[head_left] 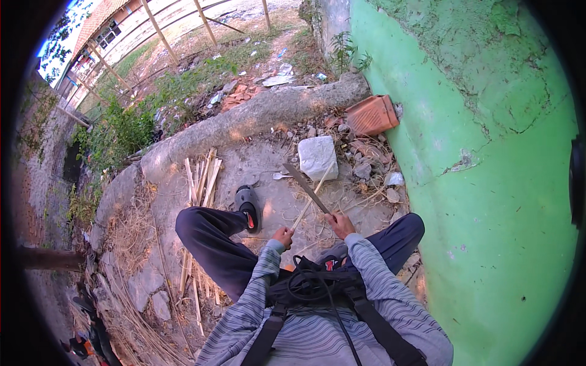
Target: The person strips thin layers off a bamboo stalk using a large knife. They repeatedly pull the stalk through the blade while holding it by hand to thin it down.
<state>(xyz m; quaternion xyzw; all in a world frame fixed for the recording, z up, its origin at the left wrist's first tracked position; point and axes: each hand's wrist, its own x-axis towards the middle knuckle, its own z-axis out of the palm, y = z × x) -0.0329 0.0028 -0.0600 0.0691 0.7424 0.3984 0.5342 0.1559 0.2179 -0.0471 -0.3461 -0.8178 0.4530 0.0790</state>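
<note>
Wall: a green plastered wall, cracked and flaking, fills the right side.
Ground: bare cracked concrete ground bordered by a rough curved concrete kerb; dry grass and rubble lie about.
Person: seated, dark blue trouser legs drawn up, striped grey long sleeves, a black strap harness on the chest.
Block: a pale grey square stone block sits ahead of the knees, near the wall.
Tile: a reddish clay roof tile leans at the wall's foot.
Split sticks: a pile of pale split bamboo sticks lies to the left, near the kerb.
Sandal: a grey slip-on sandal on the left foot.
Blade: a long dark machete blade slants up and left from the right hand, which is clenched around its handle.
Strip: a thin pale bamboo strip runs from the left hand, closed on its lower end, up towards the block, crossing under the blade.
Hands: just apart, side by side above the lap.
</note>
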